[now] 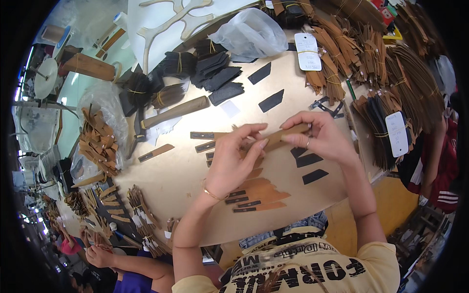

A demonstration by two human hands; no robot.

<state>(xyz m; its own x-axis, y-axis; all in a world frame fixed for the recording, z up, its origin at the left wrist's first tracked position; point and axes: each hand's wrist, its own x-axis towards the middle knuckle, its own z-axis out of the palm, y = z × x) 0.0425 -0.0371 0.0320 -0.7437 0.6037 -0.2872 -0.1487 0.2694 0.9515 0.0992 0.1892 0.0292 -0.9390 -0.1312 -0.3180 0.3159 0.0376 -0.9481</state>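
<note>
One brown strip (277, 138) | partly hidden | left hand (233, 158), right hand (328, 136) holding

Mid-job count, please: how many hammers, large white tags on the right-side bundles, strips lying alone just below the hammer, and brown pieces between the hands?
Hammer: 1
Large white tags: 2
Lone tan strip: 1
Brown piece between left hand and right hand: 1
Total: 5
</note>
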